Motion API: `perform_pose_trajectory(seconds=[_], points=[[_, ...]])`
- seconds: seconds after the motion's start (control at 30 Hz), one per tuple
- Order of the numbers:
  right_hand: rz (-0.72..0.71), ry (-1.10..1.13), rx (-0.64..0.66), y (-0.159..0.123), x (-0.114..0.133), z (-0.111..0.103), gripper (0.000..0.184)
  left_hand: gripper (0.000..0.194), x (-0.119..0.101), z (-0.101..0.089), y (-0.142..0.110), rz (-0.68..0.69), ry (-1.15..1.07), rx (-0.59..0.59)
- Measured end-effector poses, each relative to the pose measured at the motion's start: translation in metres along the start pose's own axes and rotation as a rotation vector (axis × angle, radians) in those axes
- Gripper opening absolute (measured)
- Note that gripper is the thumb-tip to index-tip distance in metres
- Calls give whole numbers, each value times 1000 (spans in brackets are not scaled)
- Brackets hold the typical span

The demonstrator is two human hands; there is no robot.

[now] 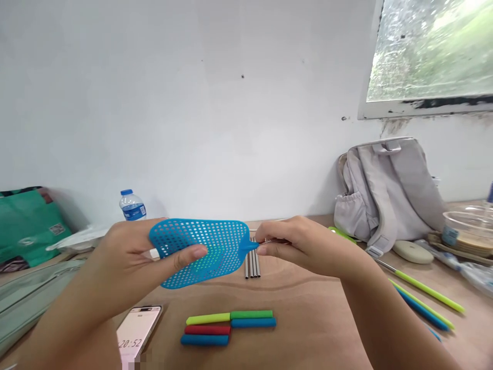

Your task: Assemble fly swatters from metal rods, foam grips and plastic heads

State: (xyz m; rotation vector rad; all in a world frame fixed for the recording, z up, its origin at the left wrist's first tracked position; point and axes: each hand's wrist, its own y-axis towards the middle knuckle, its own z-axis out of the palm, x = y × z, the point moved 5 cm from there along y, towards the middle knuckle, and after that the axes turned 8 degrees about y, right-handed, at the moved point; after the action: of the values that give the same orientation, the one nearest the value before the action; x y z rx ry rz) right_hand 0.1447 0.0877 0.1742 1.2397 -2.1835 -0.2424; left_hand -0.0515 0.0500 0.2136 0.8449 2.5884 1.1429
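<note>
My left hand (154, 257) is closed on a blue perforated fly swatter head (221, 246), its thumb lying across the front and its fingers behind. The head is held sideways above the table, with its narrow neck pointing right. At that neck, my right hand (304, 244) pinches with thumb and forefinger. A thin metal tube (278, 240) shows between those fingers, mostly hidden by them. Behind the hands several metal tubes (253, 267) lie side by side on the table. Nearer to me are short coloured handle grips: yellow (208, 319), green (251, 314), red (208, 330) and blue (205, 339).
A phone (139, 331) lies at the front left beside a grey-green case (34, 293). Farther back are a water bottle (133, 205) and a green bag (31, 226). To the right stand a grey backpack (389, 190), a plastic cup (468, 231) and fly swatter handles (429, 292).
</note>
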Motion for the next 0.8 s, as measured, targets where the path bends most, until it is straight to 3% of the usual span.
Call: perform_pose_trajectory(seconds=[0.17, 0.33, 0.53, 0.8], points=[[-37, 65, 113, -1, -4, 0, 21, 28, -17, -5, 0, 224, 99, -90], [-51, 181, 208, 0, -16, 1, 26, 6, -28, -5, -2, 426, 115, -155], [58, 251, 291, -4, -26, -1, 29, 10, -32, 1, 1, 413, 109, -129], [84, 277, 394, -13, -27, -3, 30, 9, -33, 4, 2, 404, 71, -67]])
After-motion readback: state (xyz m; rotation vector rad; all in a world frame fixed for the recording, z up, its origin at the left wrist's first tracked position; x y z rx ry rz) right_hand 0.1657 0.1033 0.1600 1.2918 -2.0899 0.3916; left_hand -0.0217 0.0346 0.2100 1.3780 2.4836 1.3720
